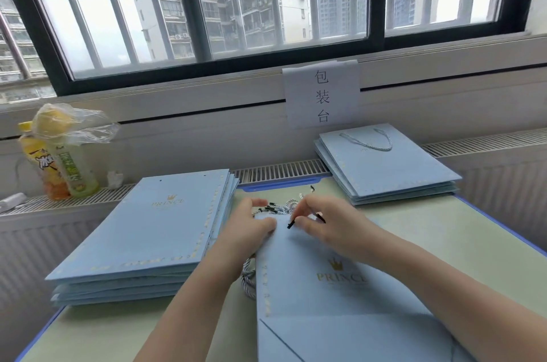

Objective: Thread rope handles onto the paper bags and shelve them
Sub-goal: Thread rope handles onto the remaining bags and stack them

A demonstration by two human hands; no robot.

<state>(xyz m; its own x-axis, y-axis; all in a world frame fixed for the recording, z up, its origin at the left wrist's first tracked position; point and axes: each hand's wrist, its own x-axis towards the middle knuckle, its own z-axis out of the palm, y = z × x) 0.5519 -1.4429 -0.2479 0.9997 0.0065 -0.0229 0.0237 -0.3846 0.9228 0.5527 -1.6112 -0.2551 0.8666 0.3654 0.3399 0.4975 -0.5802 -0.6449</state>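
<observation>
A barred window stands behind the pale green worktop (pixel 444 243). At the left lies a stack of flat light-blue paper bags without handles (pixel 148 231). The left hand (pixel 251 231) presses straight fingers on the top edge of the flat light-blue paper bag in front (pixel 325 287). Just beside it the right hand (pixel 322 222) makes the grip, pinching the black-tipped end of a silver-white twisted rope handle (pixel 291 224); the tip points down-left toward the bag's edge. Farther right rests the stack of finished light-blue bags with rope handles (pixel 387 172).
</observation>
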